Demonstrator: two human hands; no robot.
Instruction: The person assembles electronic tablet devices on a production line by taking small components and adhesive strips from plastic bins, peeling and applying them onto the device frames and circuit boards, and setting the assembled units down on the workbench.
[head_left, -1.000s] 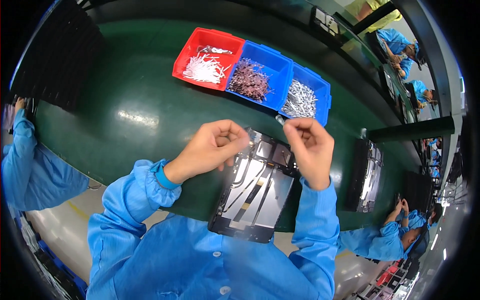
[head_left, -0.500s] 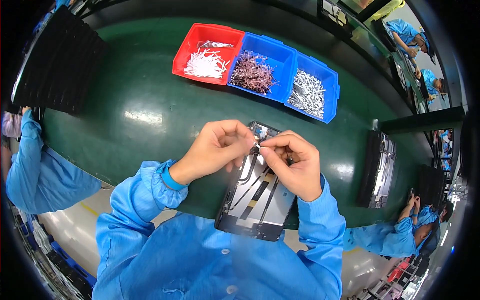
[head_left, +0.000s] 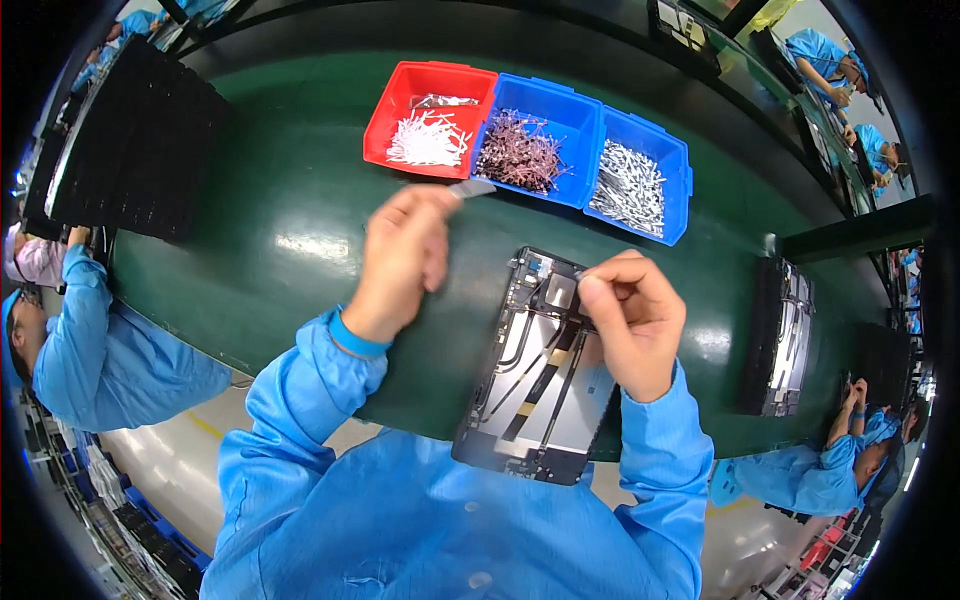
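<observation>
An opened tablet-like device (head_left: 568,400) lies tilted before me, showing a silver plate, black flat cables and small circuit parts at its far end. My right hand (head_left: 640,318) is at its far right corner, thumb and forefinger pinched together; whatever they hold is hidden. My left hand (head_left: 402,255), slightly blurred, is raised off to the left of the device. Between its fingertips is a small grey strip (head_left: 474,188), just in front of the red bin (head_left: 380,140). That bin holds white strips (head_left: 428,140) and a clear packet.
Beside the red bin stand a blue bin (head_left: 572,115) of brownish, wiry parts and another blue bin (head_left: 672,150) of silver-white pieces. Black stacked trays (head_left: 140,140) rise at the left, and a stack of similar devices (head_left: 782,335) at the right. Co-workers in blue sit on both sides.
My hands have parted from their pinch above the device. The left has moved up and leftward with the grey strip; the right stays near the device's far end.
</observation>
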